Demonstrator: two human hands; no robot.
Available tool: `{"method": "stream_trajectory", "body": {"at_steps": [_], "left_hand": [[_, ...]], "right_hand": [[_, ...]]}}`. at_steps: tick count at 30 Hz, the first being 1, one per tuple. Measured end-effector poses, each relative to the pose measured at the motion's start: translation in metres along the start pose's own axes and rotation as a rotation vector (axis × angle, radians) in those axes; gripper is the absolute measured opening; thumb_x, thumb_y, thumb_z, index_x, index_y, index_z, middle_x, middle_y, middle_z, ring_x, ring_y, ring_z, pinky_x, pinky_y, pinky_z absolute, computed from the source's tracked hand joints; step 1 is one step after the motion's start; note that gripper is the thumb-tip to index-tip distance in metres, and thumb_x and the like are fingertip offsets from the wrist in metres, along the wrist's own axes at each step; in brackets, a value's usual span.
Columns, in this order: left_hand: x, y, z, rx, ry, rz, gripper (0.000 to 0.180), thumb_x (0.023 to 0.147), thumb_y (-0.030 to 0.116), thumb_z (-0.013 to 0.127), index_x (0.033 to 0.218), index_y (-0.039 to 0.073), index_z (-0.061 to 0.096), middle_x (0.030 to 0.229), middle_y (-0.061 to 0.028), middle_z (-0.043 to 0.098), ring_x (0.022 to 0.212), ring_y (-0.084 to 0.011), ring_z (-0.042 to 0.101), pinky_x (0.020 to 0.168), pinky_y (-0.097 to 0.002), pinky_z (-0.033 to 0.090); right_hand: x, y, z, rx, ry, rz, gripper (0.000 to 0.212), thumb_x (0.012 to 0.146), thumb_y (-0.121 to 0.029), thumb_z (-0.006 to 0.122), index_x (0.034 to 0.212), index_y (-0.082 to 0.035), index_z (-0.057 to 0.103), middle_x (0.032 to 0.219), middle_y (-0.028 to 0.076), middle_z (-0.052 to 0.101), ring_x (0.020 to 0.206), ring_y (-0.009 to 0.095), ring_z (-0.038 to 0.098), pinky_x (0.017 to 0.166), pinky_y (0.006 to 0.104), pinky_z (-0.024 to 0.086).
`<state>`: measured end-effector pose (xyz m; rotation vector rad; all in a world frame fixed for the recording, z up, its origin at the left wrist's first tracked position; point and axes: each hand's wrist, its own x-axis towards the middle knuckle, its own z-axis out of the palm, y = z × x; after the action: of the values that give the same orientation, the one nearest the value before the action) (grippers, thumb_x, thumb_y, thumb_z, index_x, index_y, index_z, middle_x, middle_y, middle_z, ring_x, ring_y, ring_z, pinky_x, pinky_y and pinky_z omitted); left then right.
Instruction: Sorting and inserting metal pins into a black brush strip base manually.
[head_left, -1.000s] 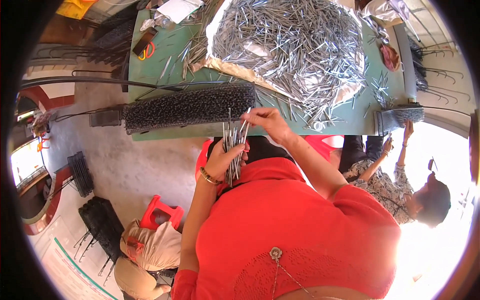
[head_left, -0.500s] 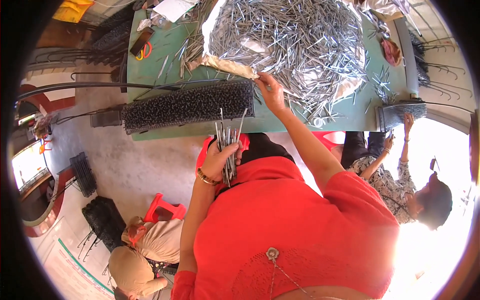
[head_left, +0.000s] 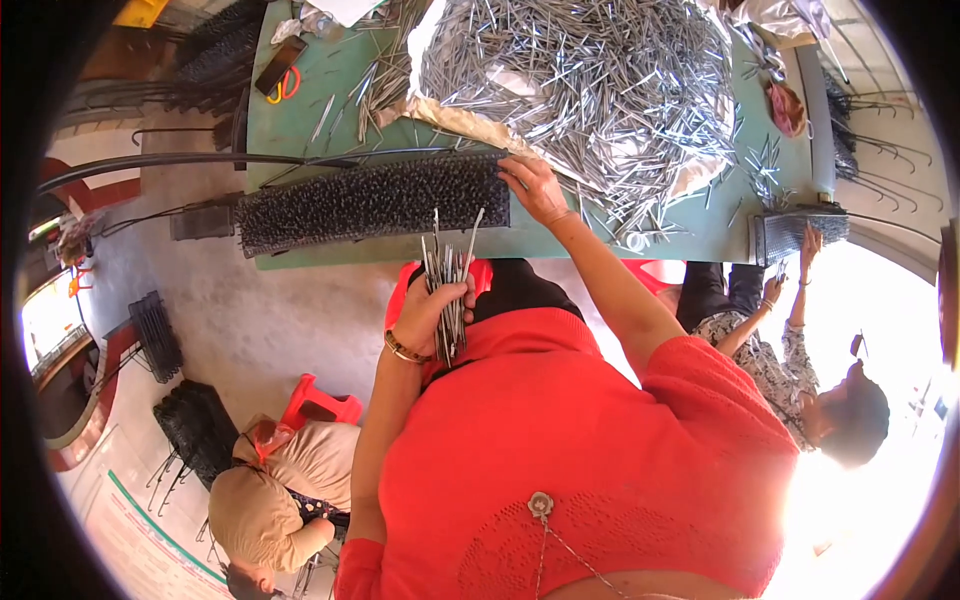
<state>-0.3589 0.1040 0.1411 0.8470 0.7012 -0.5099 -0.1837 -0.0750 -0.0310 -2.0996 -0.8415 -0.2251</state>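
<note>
My left hand, with a bracelet at its wrist, is closed round a bundle of thin metal rods. The rods point up and stick out above and below the fist, just below the table's near edge. At the right end of a long black block with a densely pitted surface is my right hand. Its fingers are bent together against the block's upper right corner. Anything small between those fingertips cannot be made out. Beyond it lies a large heap of loose metal rods on a pale sheet.
The green table bears a dark phone, orange-handled scissors and a small white ring. A curved black bar crosses at left. One person works at a similar block on the right; another sits at lower left.
My right hand has shifted slightly down onto the block's right end, its fingers now over the corner. My left hand still holds the rods. The view has shifted a little.
</note>
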Motion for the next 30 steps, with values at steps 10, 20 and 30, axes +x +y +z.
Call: {"method": "stream_trajectory", "body": {"at_steps": [10,20,30], "left_hand": [[0.01,0.018,-0.013,-0.014,-0.003,0.003,0.04,0.083,0.009,0.057,0.122,0.002,0.052,0.089,-0.0024,0.059,0.073,-0.0108,0.056,0.058,-0.0253,0.05],[0.018,0.032,-0.006,0.078,-0.06,-0.006,0.038,0.084,0.009,0.055,0.122,0.001,0.051,0.086,-0.0035,0.058,0.071,-0.0115,0.057,0.058,-0.0261,0.05],[0.019,0.029,0.009,0.076,-0.071,0.024,0.04,0.085,0.009,0.057,0.123,0.001,0.05,0.087,-0.0045,0.059,0.07,-0.0113,0.058,0.057,-0.0247,0.049]], "right_hand": [[0.002,-0.007,-0.005,-0.133,-0.047,-0.092,0.017,0.079,-0.015,0.069,0.094,-0.009,0.065,0.09,0.005,0.062,0.081,0.023,0.06,0.072,0.0348,0.046],[0.003,-0.009,-0.001,-0.196,-0.033,0.005,0.017,0.077,-0.019,0.071,0.09,-0.009,0.066,0.085,0.005,0.063,0.076,0.022,0.06,0.07,0.0337,0.045],[0.043,-0.089,-0.073,0.948,-0.328,0.823,0.032,0.087,-0.025,0.066,0.1,0.004,0.067,0.089,0.007,0.068,0.076,0.011,0.061,0.068,0.0258,0.05]]}}
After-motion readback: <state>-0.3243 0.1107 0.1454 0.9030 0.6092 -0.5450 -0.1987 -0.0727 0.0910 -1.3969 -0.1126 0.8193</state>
